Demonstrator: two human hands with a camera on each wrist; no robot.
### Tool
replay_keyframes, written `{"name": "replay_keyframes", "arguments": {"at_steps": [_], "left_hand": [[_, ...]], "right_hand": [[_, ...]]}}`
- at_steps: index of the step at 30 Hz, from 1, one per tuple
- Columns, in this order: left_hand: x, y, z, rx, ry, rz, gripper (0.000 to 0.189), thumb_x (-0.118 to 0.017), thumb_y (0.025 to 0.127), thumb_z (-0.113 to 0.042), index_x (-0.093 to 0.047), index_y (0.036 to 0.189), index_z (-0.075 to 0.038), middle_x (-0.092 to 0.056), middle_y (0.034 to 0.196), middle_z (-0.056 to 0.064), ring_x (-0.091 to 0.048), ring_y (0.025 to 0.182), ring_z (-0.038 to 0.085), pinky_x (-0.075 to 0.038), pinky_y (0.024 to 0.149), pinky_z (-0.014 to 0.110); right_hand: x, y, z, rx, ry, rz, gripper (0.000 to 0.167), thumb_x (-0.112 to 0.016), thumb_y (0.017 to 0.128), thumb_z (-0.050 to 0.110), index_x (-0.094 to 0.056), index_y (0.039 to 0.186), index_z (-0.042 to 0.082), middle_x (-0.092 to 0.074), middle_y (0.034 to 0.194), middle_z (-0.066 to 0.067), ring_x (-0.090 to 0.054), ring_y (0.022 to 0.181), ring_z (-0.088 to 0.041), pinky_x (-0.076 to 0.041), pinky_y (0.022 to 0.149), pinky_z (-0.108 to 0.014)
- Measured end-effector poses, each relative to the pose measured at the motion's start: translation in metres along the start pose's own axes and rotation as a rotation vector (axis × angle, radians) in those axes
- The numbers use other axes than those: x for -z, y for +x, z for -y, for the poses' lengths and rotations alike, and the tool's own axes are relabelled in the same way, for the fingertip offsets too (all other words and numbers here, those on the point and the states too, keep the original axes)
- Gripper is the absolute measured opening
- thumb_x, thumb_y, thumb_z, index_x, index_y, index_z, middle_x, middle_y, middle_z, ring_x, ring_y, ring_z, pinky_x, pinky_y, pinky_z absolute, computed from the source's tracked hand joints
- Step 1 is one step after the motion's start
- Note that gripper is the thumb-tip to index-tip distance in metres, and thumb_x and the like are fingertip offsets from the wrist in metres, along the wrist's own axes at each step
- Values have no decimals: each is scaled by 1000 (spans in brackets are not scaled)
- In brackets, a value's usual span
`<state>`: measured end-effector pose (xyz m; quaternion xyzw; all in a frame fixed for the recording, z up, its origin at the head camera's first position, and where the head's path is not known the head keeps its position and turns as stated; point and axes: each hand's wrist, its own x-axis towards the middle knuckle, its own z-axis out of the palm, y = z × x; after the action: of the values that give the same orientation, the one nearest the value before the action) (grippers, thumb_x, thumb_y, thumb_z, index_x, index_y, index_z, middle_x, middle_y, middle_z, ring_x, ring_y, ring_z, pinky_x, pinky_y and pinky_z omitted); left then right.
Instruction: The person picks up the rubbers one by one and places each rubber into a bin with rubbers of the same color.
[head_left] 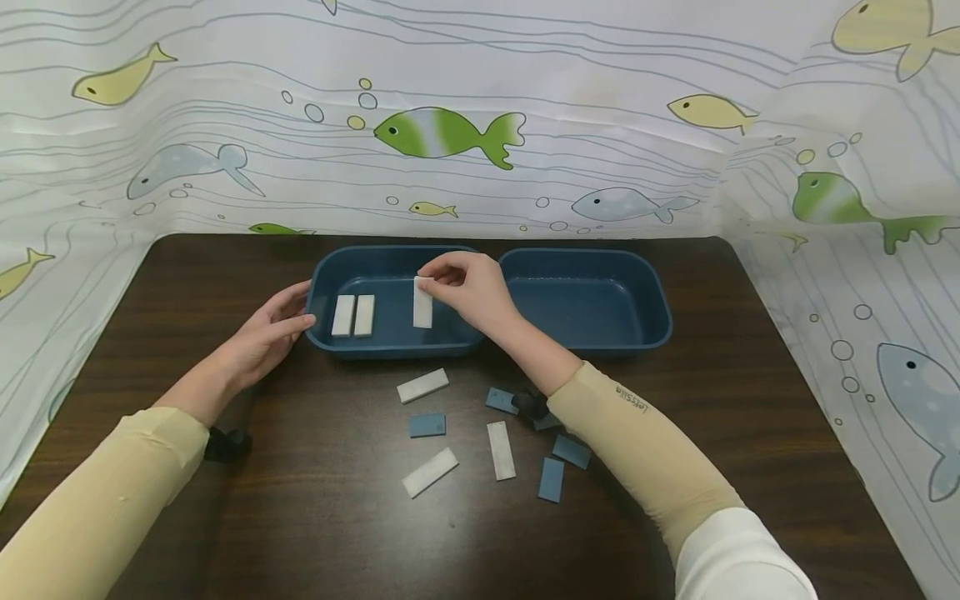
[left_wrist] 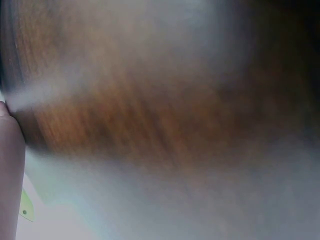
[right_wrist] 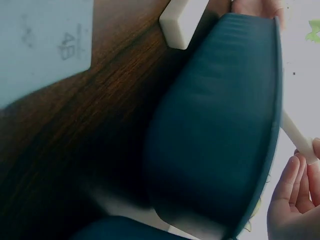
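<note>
Placing step, I judge: my right hand pinches a block over the left tray, my left hand grips its rim; lowering and release should follow.

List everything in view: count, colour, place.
Table: one, dark brown, lower view
Backdrop: one, white with fish, behind table
Left tray: one, blue, table's far side
Right tray: one, blue, beside left tray
Paired blocks: two, white, inside left tray
Held block: one, white, over left tray
Loose blocks: three, white, on table
Small blocks: five visible, blue, on table
Wrist cameras: two, black, wrists
Forearm sleeves: two, beige, both arms
Upper sleeve: one, white, right arm
Left hand: one, bare, touching left tray's rim
Right hand: one, bare, pinching held block
</note>
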<state>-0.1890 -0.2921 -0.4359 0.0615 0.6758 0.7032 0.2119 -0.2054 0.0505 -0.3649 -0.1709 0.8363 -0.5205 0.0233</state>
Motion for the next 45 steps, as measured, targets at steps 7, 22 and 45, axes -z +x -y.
{"name": "replay_keyframes", "arguments": {"at_steps": [7, 22, 45], "left_hand": [[0, 0, -1, 2, 4, -1, 54, -55, 111, -13, -32, 158, -24, -41, 149, -16, -42, 134, -2, -36, 110, 14], [1, 0, 0, 7, 10, -7, 56, -55, 111, -13, -30, 160, -23, -41, 150, -15, -42, 135, 0, -35, 114, 16], [1, 1, 1, 32, -1, -23, 59, -56, 110, -13, -29, 161, -23, -36, 156, -11, -39, 137, 1, -29, 122, 19]], "right_hand": [[-12, 15, -7, -40, -21, 43, 18, -77, 99, 14, -80, 113, 3, -78, 109, -15, -69, 96, -25, -50, 76, -18], [-35, 41, -22, -156, 27, 91, 18, -77, 99, 16, -82, 112, 4, -79, 111, -13, -71, 100, -23, -53, 78, -21], [-54, 61, -27, -285, 43, 208, 20, -75, 100, 16, -80, 116, 3, -76, 117, -14, -75, 98, -21, -61, 87, -25]]}}
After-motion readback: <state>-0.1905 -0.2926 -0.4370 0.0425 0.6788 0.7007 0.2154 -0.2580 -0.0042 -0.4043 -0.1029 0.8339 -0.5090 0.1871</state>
